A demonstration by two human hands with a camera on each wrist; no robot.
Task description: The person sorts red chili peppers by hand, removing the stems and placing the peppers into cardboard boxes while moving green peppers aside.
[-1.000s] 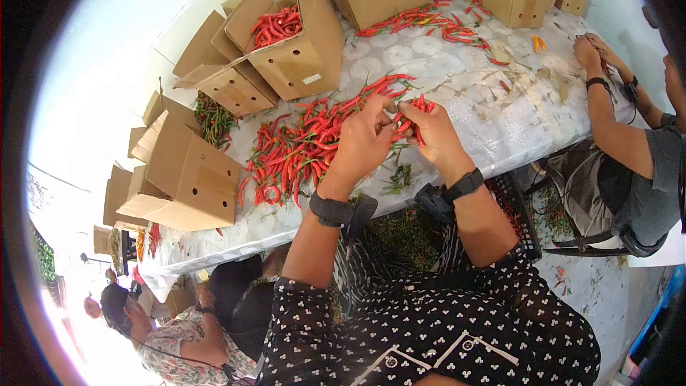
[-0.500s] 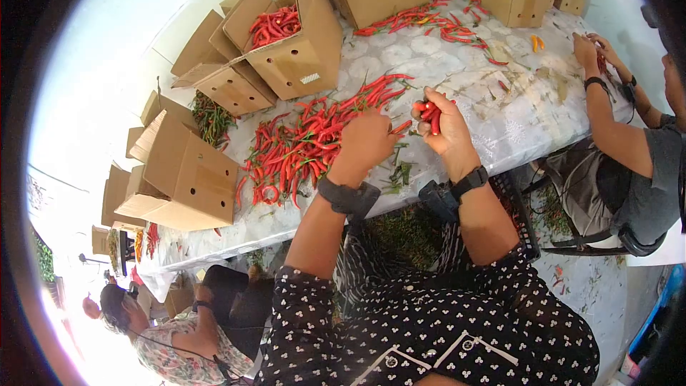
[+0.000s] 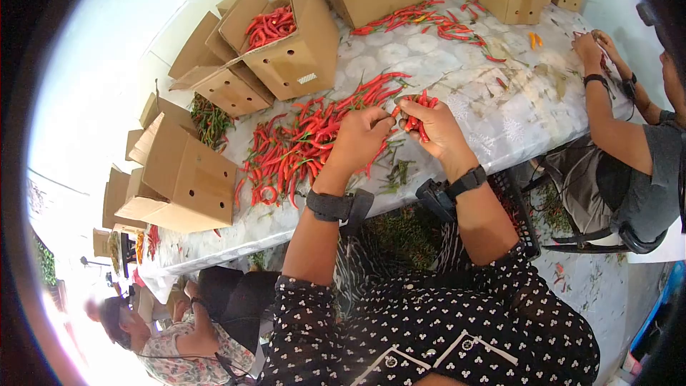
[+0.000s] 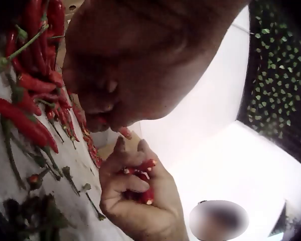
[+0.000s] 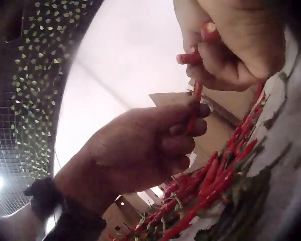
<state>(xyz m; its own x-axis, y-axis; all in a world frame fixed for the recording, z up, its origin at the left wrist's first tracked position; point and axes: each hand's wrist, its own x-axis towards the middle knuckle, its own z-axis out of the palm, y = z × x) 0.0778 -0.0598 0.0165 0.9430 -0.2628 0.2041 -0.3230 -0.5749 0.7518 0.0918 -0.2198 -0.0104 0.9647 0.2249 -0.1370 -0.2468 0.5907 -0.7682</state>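
Observation:
In the head view, my left hand and right hand come together above the table's front part. My left fingertips pinch a slim red chili, whose other end reaches up to my right hand in the right wrist view. Curled right fingers grip a small bunch of red chilies. Pale stemless ends show on the chilies in the left wrist view. A large heap of red chilies with green stems spreads on the table beside and beyond my left hand.
Cardboard boxes line the table's far and left sides, some holding chilies. Loose green stems lie near the front edge of the white-covered table. Another person works at the right end; one more sits at lower left.
Half a second ago my hands were apart, the left over the heap's edge with a chili. They are now together again, the chili's end at my right thumb.

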